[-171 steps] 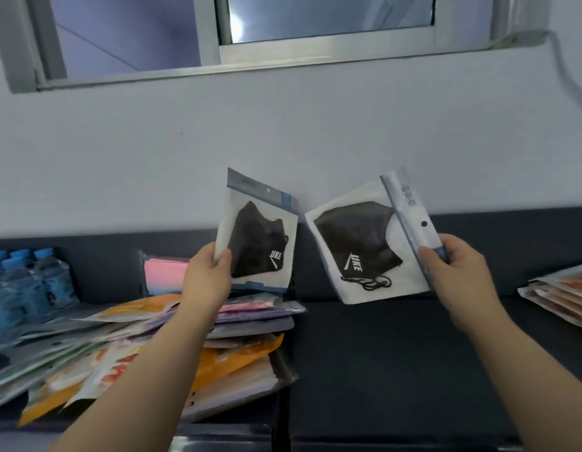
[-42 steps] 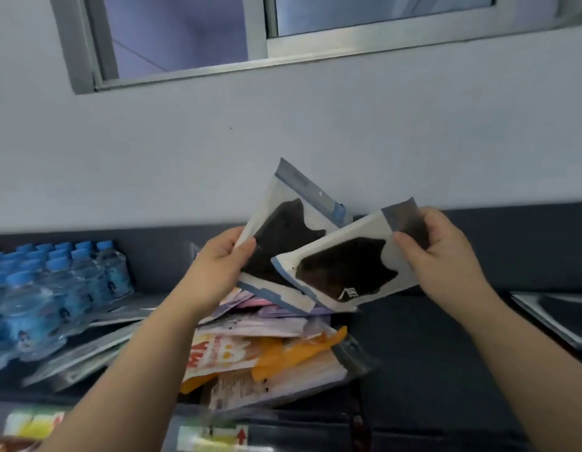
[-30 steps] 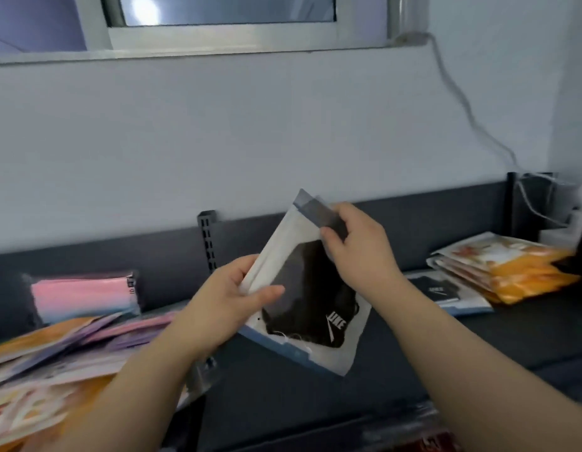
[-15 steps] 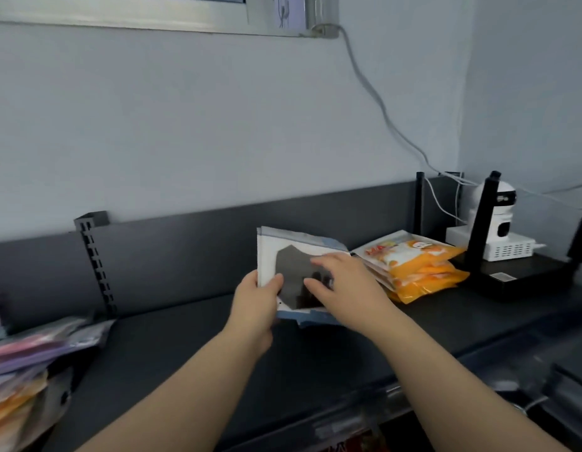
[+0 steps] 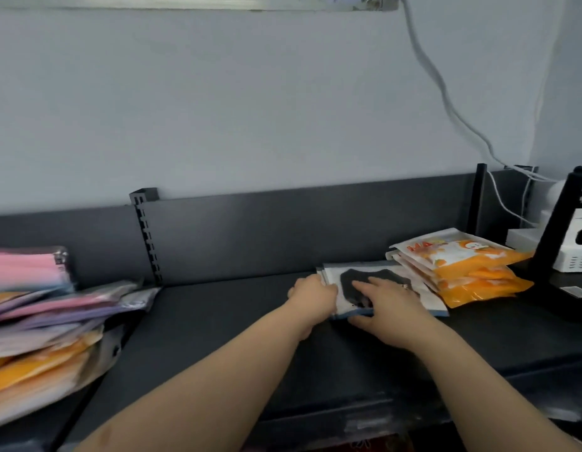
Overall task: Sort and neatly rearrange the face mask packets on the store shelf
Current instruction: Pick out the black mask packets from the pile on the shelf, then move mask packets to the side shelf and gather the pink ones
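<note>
White packets holding black face masks lie flat in a small stack on the dark shelf, right of centre. My left hand curls round the stack's left edge. My right hand lies on top with its fingers straight, pressing the top packet, its thumb at the front edge. A stack of orange-and-white mask packets sits just right of the black ones and touches them. A loose pile of mixed packets lies at the far left, with a pink mask pack behind it.
A low dark back panel with a slotted upright runs along the wall. At the far right stand a white device and a black antenna, with a white cable running up the wall.
I turned from the mixed pile to the right, carrying the two black mask packets together. They were upright in both hands half a second ago and now lie flat beside the orange stack.
</note>
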